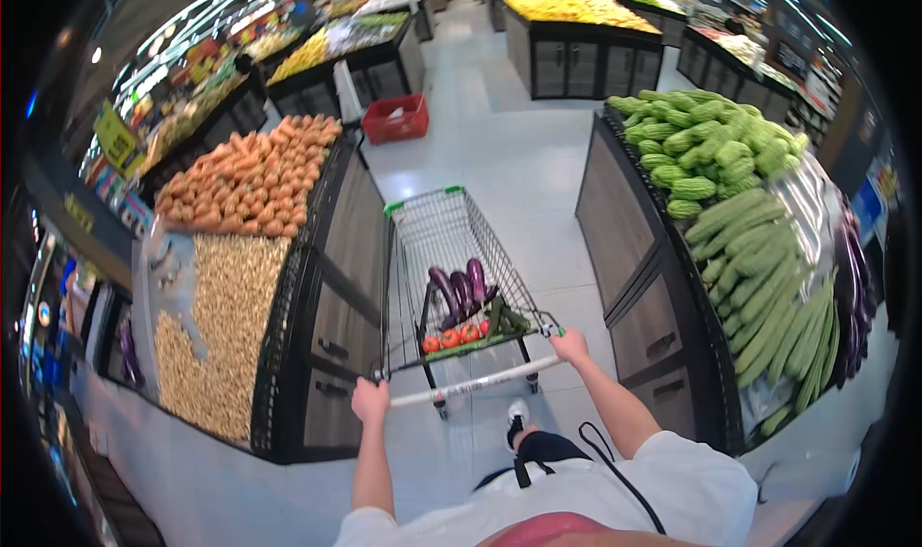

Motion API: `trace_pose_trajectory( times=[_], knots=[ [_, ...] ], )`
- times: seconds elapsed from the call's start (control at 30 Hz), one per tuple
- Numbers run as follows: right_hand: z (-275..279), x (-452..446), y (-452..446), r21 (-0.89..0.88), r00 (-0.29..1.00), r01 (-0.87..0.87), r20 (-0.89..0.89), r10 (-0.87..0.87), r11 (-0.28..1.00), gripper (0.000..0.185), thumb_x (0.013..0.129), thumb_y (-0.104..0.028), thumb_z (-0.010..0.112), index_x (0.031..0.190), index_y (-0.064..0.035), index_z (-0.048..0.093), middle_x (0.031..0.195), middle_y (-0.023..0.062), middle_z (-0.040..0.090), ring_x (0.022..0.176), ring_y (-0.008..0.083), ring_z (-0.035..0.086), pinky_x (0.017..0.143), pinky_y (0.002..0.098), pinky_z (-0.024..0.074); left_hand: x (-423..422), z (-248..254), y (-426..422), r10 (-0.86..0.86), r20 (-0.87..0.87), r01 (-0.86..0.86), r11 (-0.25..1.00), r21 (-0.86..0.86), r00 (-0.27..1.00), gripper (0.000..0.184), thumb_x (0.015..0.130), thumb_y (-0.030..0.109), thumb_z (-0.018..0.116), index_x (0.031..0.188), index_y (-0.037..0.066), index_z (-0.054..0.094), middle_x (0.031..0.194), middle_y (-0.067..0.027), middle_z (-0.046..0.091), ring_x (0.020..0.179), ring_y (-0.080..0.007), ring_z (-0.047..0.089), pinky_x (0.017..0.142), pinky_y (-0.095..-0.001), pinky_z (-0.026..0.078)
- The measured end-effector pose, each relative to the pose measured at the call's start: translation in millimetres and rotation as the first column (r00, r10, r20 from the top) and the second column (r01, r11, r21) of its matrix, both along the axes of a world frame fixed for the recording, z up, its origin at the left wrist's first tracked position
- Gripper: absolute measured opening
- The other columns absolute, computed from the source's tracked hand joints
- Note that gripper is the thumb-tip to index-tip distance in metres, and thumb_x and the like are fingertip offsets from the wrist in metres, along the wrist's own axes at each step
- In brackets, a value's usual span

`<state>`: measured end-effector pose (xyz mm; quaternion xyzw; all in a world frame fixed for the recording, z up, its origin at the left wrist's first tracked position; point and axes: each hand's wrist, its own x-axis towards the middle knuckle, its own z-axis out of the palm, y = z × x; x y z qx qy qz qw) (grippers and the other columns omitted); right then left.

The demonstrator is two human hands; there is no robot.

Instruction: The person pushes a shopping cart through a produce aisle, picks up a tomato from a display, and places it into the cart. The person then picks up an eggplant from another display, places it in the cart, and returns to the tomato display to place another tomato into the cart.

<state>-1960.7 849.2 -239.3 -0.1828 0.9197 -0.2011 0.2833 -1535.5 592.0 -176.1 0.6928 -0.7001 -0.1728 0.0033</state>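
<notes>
The straight white bar handle (480,382) is clasped by left hand (370,400) and right hand (570,345); even pressure toward twelve o'clock is advised.

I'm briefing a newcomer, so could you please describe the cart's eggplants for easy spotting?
Find the wire shopping cart with the white handle. Inside, near the handle end, look just beyond the red tomatoes. The eggplants are long, glossy and purple, unlike their red and green neighbours.
</notes>
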Motion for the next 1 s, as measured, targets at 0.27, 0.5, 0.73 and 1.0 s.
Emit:
trace_pose_trajectory(
  times=[0.27, 0.5, 0.73, 1.0],
  knots=[
    [18, -95, -108, 0.032, 0.993, 0.004, -0.12, 0.0, 0.999, 0.032, 0.077, -0.032, 0.069, 0.085, -0.0016, 0.073, 0.088, 0.0243, 0.072, 0.087, 0.0426, 0.07, 0.079, 0.0498, 0.0558, -106, -4, -113, 0.078, -0.017, -0.078, 0.997, 0.026, 0.997, 0.03, 0.084, 0.037, 0.067, 0.092, 0.008, 0.068, 0.097, -0.0169, 0.074, 0.097, -0.0364, 0.072, 0.086, -0.0483, 0.056],
    [16, -182, -227, 0.071, 0.982, -0.019, -0.188, 0.032, 0.997, 0.032, 0.079, -0.032, 0.067, 0.087, -0.002, 0.071, 0.089, 0.0232, 0.073, 0.09, 0.0423, 0.07, 0.081, 0.0506, 0.0558, -206, 0, -227, 0.128, -0.012, -0.128, 0.992, 0.017, 0.992, 0.028, 0.084, 0.036, 0.068, 0.092, 0.009, 0.069, 0.099, -0.0151, 0.074, 0.099, -0.0352, 0.071, 0.087, -0.0476, 0.056],
    [26, -249, -356, 0.078, 0.978, -0.14, -0.146, 0.15, 0.987, 0.044, 0.083, -0.036, 0.065, 0.105, 0.0019, 0.059, 0.093, 0.0215, 0.073, 0.093, 0.0403, 0.071, 0.084, 0.0502, 0.0563, -290, -11, -380, 0.133, -0.018, -0.133, 0.991, -0.011, 0.991, 0.029, 0.083, 0.038, 0.067, 0.09, 0.01, 0.069, 0.097, -0.0153, 0.074, 0.097, -0.0354, 0.071, 0.086, -0.0477, 0.056],
    [15, -350, -504, 0.071, 0.971, -0.181, -0.146, 0.189, 0.981, 0.045, 0.082, -0.034, 0.068, 0.106, 0.0032, 0.056, 0.092, 0.0227, 0.072, 0.093, 0.0418, 0.07, 0.085, 0.0495, 0.0563, -385, -18, -535, 0.078, -0.017, -0.077, 0.997, 0.024, 0.997, 0.029, 0.086, 0.034, 0.064, 0.097, 0.008, 0.068, 0.099, -0.0183, 0.074, 0.099, -0.037, 0.071, 0.088, -0.0481, 0.055]
  ],
)
